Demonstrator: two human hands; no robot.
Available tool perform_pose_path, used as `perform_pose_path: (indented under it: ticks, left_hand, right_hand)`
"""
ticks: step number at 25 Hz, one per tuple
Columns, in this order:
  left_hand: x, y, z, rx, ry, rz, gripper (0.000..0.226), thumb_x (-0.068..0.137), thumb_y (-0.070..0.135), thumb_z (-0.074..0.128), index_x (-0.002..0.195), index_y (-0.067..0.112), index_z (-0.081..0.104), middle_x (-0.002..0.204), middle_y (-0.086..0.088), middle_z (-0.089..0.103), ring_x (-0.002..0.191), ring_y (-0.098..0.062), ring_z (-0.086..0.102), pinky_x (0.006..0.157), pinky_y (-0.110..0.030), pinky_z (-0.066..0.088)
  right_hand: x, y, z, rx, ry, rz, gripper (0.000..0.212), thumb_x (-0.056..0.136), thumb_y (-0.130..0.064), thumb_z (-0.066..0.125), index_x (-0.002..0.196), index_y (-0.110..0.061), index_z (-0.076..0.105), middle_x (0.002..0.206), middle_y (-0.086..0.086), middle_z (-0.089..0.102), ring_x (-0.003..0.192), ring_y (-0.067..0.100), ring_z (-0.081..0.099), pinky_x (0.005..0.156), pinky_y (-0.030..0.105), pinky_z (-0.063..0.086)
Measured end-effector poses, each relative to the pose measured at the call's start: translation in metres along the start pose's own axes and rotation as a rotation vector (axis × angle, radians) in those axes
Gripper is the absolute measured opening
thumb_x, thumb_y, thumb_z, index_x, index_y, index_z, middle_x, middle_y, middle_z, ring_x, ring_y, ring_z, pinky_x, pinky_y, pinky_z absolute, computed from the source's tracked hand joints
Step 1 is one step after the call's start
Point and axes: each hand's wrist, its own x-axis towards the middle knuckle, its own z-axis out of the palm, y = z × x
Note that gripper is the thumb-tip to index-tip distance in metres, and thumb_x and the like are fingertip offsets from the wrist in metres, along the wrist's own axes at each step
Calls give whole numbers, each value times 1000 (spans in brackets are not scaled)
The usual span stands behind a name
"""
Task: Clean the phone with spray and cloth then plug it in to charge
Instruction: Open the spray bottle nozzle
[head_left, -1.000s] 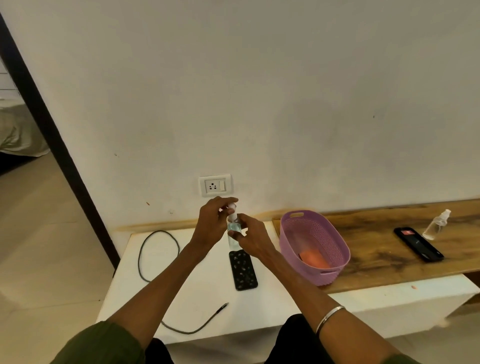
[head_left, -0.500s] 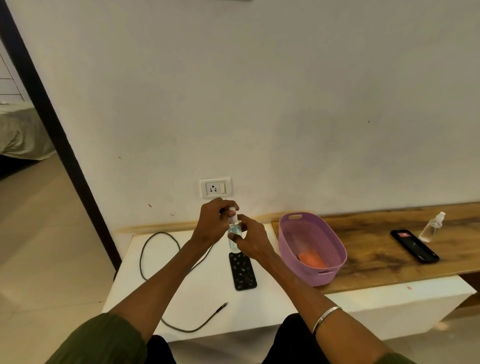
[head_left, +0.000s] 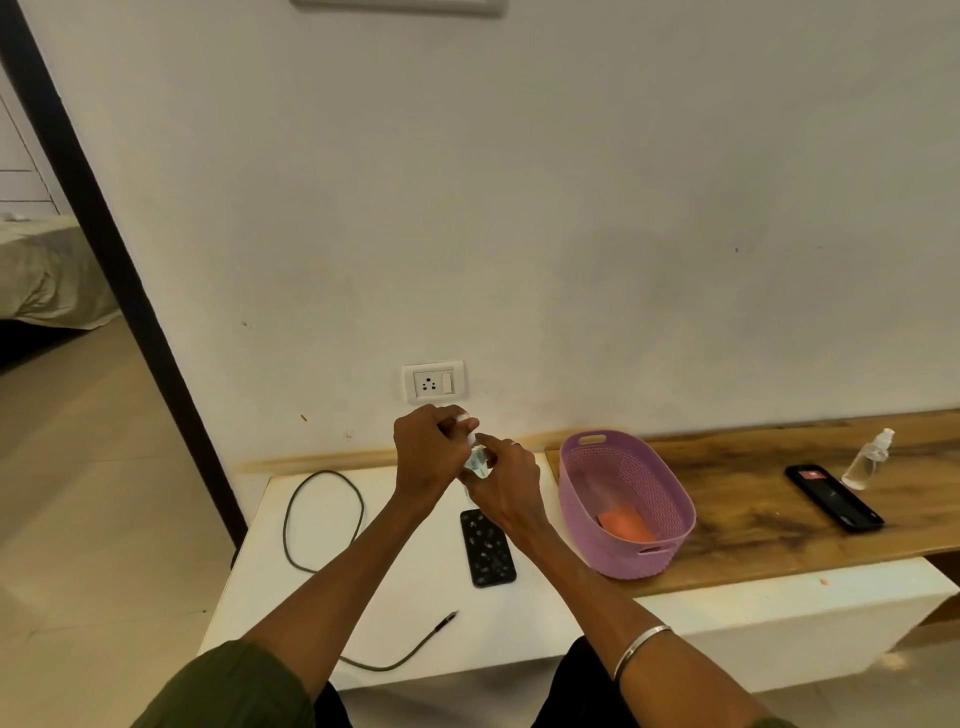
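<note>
A small clear spray bottle (head_left: 476, 461) is held between both hands above the white table (head_left: 374, 597). My right hand (head_left: 506, 480) grips its body. My left hand (head_left: 428, 449) is closed around its white top. Below them a black phone (head_left: 487, 547) with a speckled face lies flat on the table. A dark charging cable (head_left: 323, 519) loops at the left, its free plug end (head_left: 448, 618) near the front edge. An orange cloth (head_left: 623, 525) lies inside the purple basket (head_left: 670, 519).
A white wall socket (head_left: 434, 382) sits just above the hands. On the wooden shelf (head_left: 753, 525) to the right lie a second black phone (head_left: 834, 498) and another clear spray bottle (head_left: 870, 460). A dark door frame (head_left: 119, 291) stands at the left.
Both hands stay on the bottle, and the left hand's fingers have shifted over its top. The camera has tilted a little, showing the scene slightly lower.
</note>
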Motion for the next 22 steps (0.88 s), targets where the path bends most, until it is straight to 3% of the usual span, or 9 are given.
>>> perform_pose_path:
  ticks: [2, 4, 6, 8, 10, 16, 20, 22]
  left_hand:
    - [0, 4, 0, -19, -2, -54, 5, 83, 17, 78, 78, 15, 79, 71, 3, 77, 64, 0, 66, 73, -5, 47]
    - [6, 3, -4, -98, -101, -142, 6, 86, 17, 75, 89, 12, 79, 85, -2, 78, 77, -9, 69, 85, -21, 55]
    - [14, 1, -13, -310, -374, -232, 17, 96, 15, 63, 107, 12, 75, 104, -4, 77, 98, -14, 71, 97, -31, 55]
    - [20, -2, -24, -481, -637, -221, 29, 103, 16, 50, 126, 10, 66, 118, -7, 74, 112, -16, 69, 101, -29, 53]
    - [24, -6, -29, -527, -723, -203, 31, 104, 14, 46, 129, 5, 63, 121, -11, 72, 114, -17, 68, 100, -29, 55]
    - [21, -5, -18, -437, -383, -291, 16, 89, 5, 70, 103, 0, 74, 91, -8, 77, 86, -9, 76, 92, -33, 59]
    - [16, 1, -11, -374, -204, -290, 14, 79, 6, 80, 92, 10, 80, 89, 0, 79, 89, 2, 72, 95, -23, 56]
    - [13, 6, -5, -315, -108, -298, 18, 76, 7, 83, 93, 11, 81, 95, -3, 79, 98, -4, 71, 94, -15, 54]
  right_hand:
    - [1, 1, -2, 24, -2, 7, 31, 76, -48, 73, 94, -23, 71, 81, -6, 73, 67, 10, 59, 68, 27, 51]
    - [4, 3, -6, 73, -68, 8, 36, 75, -48, 76, 99, -22, 73, 81, -8, 71, 64, 7, 56, 65, 18, 46]
    - [6, 4, -9, 119, -148, -8, 40, 75, -45, 77, 106, -20, 72, 86, -6, 73, 63, 3, 56, 64, 12, 41]
    - [8, 5, -14, 142, -185, -22, 44, 75, -43, 78, 110, -17, 71, 91, -2, 74, 67, 5, 59, 67, 11, 43]
    - [9, 6, -16, 152, -204, -40, 44, 76, -41, 78, 112, -16, 71, 94, -1, 74, 70, 6, 59, 68, 10, 44]
    - [9, 3, -10, 156, -147, -10, 45, 75, -41, 78, 113, -18, 71, 100, -1, 74, 80, 10, 64, 78, 24, 54]
    - [10, 3, -9, 106, -32, -6, 45, 72, -45, 79, 109, -21, 71, 94, -1, 74, 76, 10, 61, 75, 29, 55]
    - [11, 0, -8, 77, 16, -3, 41, 72, -47, 77, 103, -22, 71, 90, 0, 73, 73, 11, 61, 72, 29, 55]
